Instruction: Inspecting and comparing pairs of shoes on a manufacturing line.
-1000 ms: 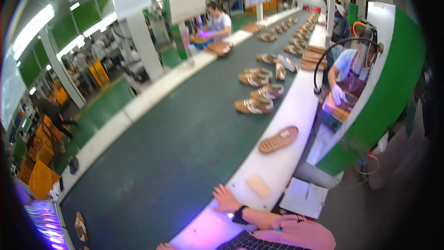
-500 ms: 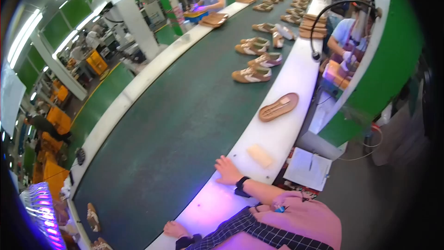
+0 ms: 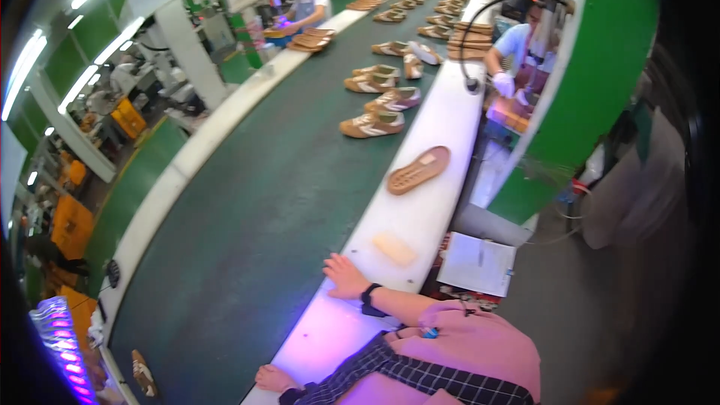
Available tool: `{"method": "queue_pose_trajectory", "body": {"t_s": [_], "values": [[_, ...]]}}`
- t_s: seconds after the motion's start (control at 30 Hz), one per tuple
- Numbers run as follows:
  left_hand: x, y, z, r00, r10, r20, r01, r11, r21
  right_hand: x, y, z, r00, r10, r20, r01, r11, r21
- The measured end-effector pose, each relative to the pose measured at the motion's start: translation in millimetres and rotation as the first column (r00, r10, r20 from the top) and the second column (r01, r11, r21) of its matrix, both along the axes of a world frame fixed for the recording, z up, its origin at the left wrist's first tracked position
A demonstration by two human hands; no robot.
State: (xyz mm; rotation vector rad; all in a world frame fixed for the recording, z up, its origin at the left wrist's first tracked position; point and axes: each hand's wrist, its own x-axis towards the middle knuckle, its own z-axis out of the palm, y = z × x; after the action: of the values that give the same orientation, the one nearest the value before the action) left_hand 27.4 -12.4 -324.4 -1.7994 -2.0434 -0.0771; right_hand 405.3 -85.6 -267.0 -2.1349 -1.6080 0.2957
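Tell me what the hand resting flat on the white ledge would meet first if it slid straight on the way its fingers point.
Probably the pale rectangular block, just beyond the hand on the white ledge.

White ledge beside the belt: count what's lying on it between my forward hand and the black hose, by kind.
Brown shoe outsole: 1
Pale yellow flat pad: 1
Total: 2
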Motion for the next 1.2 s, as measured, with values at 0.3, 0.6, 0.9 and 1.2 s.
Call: {"method": "queue_pose_trajectory", "body": {"t_s": [0.3,0.6,0.9,1.2], "values": [[-25,-4,-24,0.963,-0.233,0.138,0.177,0.927,0.332,-9,2,-15,0.998,0.041,0.051,-0.041,0.999,0.002],[-13,-4,-11,0.977,-0.192,0.097,0.164,0.956,0.242,-5,-1,3,0.996,0.017,0.088,-0.012,0.998,-0.063],[-11,-8,14,0.943,-0.210,0.257,0.187,0.976,0.112,-5,-2,0,0.994,0.013,0.105,-0.007,0.998,-0.061],[2,-6,12,0.936,-0.047,0.348,0.046,0.999,0.009,-1,0,0,0.996,0.005,0.089,-0.001,0.999,-0.048]]}}
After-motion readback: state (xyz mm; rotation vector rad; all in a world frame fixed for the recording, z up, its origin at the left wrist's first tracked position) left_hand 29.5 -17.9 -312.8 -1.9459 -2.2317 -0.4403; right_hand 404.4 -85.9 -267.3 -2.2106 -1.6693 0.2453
